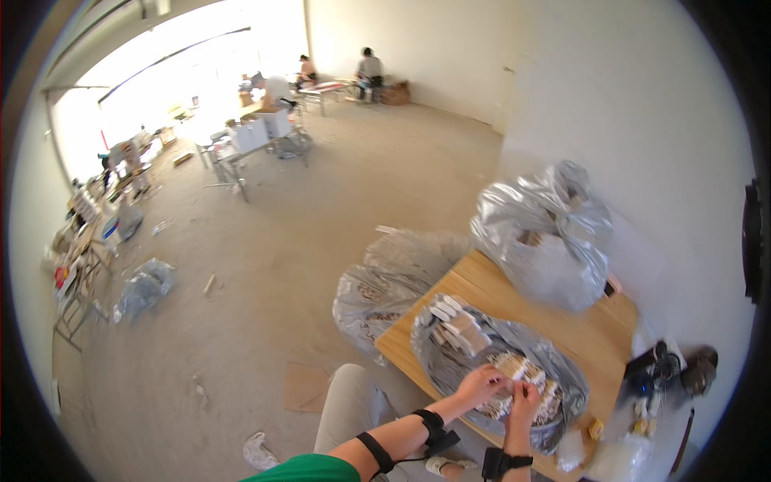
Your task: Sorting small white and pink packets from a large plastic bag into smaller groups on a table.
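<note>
A see-through bag (146, 285) is seen on the floor (249, 337). On the wooden worktop (446, 289), small white and brown sticks (520, 366) are kept in an open grey bag (436, 368). By them, the left hand (480, 386) is curled, and the right hand (524, 402) is curled just beside it (whether anything is pinched cannot be told). Farther right, a fat silver bag (546, 253) is set.

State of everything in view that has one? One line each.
Left hand: fingers bent, over the open bag; grip unclear
Right hand: fingers bent, beside the left; grip unclear
Open grey bag: mouth spread, on the table
White-and-tan packets: stacked inside that bag
Silver bag: bulging, on the table
Cardboard sheet: flat on the floor
</note>
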